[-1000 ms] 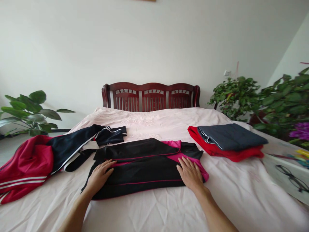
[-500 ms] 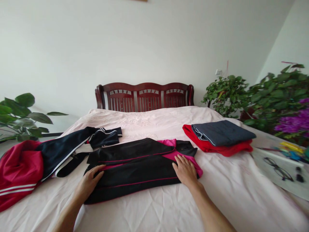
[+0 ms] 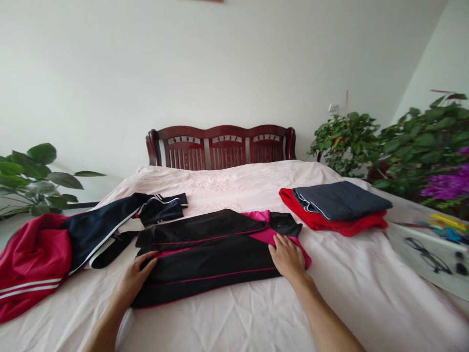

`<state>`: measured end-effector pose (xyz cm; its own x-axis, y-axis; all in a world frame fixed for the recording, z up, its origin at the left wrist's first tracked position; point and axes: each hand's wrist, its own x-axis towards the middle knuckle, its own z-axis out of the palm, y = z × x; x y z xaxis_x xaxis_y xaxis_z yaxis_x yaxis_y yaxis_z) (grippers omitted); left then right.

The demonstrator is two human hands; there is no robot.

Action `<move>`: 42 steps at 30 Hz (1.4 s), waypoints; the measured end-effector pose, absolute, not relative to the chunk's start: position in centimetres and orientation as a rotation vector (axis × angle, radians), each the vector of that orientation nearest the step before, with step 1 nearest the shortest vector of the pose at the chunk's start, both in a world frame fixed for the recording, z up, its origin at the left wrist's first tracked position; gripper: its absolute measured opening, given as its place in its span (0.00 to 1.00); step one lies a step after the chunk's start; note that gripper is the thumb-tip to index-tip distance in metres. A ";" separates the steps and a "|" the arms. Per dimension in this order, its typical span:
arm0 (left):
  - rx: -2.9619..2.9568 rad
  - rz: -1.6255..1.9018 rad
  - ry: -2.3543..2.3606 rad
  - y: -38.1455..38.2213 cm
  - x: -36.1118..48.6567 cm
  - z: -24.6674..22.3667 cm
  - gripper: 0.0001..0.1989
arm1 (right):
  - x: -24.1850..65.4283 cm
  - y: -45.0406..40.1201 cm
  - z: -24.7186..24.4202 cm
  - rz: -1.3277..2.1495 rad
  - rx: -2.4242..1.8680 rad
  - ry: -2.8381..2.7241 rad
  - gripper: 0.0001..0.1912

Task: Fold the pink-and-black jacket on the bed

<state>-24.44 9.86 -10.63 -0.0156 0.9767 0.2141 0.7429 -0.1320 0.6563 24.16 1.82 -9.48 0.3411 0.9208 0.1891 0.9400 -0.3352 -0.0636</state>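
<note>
A black jacket with magenta piping and panels lies folded into a long flat shape on the bedspread. My left hand rests on its left end, with thumb and fingers apart; some fingertips lie on the cloth. Near the collar end, my right hand lies flat over the magenta panel, fingers stretched out. Neither hand grips anything. To the left, close to the jacket, a navy and red track jacket with white stripes is spread loosely.
Folded dark grey clothing sits on folded red clothing at the right. Glasses lie on a pale surface at far right. A pink bedspread covers the bed, before a wooden headboard. Leafy plants stand at both sides.
My right hand has slid slightly to the right over the magenta panel. My left hand stays at the jacket's left end. The whole view has shifted a little.
</note>
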 end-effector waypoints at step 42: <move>2.564 -0.017 2.262 12.6 -16.4 -9.0 0.31 | 30.3 17.9 -7.5 0.109 -2.152 -1.497 0.14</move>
<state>-16.42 12.57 -8.99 0.1411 0.9746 0.1739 0.9718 -0.1029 -0.2122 30.34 17.93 -7.48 0.3882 0.8952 0.2189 0.8543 -0.2604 -0.4498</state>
